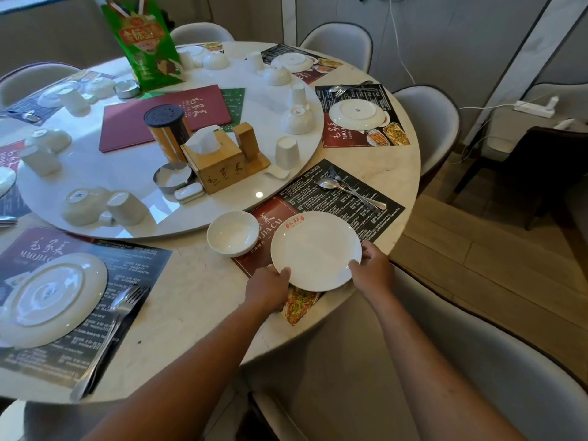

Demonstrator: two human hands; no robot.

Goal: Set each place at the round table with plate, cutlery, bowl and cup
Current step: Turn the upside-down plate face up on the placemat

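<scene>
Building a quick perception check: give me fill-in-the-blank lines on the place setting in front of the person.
1. Both hands, left hand and right hand, hold the rim of the white ____ at the nearest place.
2. The upright bowl sits to the ____ of the plate in the head view.
3. The spoon and fork lie on the ____ beyond the plate.
4. The tissue box stands on the round ____.

Missing words: plate; left; placemat; turntable
</scene>
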